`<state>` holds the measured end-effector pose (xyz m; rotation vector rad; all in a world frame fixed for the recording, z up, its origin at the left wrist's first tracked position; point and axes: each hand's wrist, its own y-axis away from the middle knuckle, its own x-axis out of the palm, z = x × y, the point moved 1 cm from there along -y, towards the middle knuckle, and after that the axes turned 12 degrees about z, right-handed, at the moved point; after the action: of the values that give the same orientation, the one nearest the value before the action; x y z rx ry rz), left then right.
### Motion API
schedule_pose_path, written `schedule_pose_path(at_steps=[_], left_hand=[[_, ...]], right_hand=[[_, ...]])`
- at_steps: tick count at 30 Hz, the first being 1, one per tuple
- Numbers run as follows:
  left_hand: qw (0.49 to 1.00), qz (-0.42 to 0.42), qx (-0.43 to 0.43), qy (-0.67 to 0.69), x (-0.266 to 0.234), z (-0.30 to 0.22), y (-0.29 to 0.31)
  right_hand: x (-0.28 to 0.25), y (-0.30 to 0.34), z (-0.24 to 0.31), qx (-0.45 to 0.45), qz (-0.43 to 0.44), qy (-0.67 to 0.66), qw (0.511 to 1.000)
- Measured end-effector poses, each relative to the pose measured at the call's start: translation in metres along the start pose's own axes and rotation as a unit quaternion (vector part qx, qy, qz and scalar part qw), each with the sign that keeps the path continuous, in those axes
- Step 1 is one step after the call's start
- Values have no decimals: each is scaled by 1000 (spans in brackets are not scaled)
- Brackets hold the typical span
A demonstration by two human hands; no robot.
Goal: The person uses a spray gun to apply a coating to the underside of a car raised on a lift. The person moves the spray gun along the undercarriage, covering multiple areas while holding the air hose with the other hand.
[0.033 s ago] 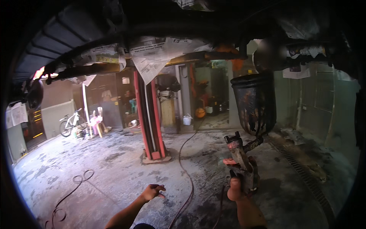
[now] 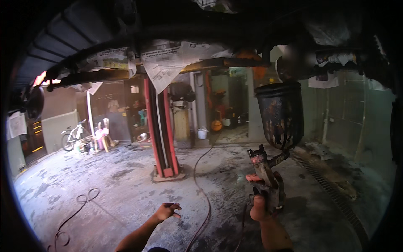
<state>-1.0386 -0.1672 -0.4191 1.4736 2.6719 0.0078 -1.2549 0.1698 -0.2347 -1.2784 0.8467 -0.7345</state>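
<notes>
- Head view, right hand [image 2: 260, 210]: wrapped firmly round the handle of a spray gun [image 2: 268, 174]; thumb on the near side, fingertips showing past the far left side of the grip.
- Spray gun location: right of centre, held up above the floor [image 2: 126, 180]. Body dirty, grey-brown and blackened.
- Cup [image 2: 280, 113]: dark, rounded, joined to the gun by a short angled neck; sits upright above it, walls streaked with dark coating. Upper rim lies close under dark parts in view; contact cannot be told.
- Thin hose [image 2: 242, 227]: drops beside the right wrist to the lower edge; its upper end is partly hidden.
- Left hand [image 2: 168, 210]: low, near centre, well apart from the gun. Fingers half open and loosely bent, nothing seen in their grasp.
- Overhead: dark structure [image 2: 189, 25] spans the top, with newspaper sheets [image 2: 161, 69] hanging from it, one corner pointing down.
- Beyond the left hand: red-edged post [image 2: 161, 134] on a base plate. Long hose [image 2: 196, 172] curves over the floor right of it; looped hose [image 2: 79, 206] lies to the left.
- Right side: drain grating [image 2: 325, 185] runs along the floor.
- Background: bicycle [image 2: 75, 136] at left, white bucket [image 2: 202, 134] beyond the post.
</notes>
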Motion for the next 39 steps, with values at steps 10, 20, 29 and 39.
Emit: schedule_pose_path(at_steps=[10,20,29,39], left_hand=[[977,172,126,30,-59,-4,-161],[969,199,144,6,-127,-51,-182],[954,236,185,16,-122,-105,-232],[903,320,263,116,20,-140,-285]], right_hand=[[99,-44,-13,-33,-50,62,996],[151,-136,-10,-44,-93,228,968],[142,-173,-32,-28,-101,269,958],[79,-167,-120,-99,-72,297,947]])
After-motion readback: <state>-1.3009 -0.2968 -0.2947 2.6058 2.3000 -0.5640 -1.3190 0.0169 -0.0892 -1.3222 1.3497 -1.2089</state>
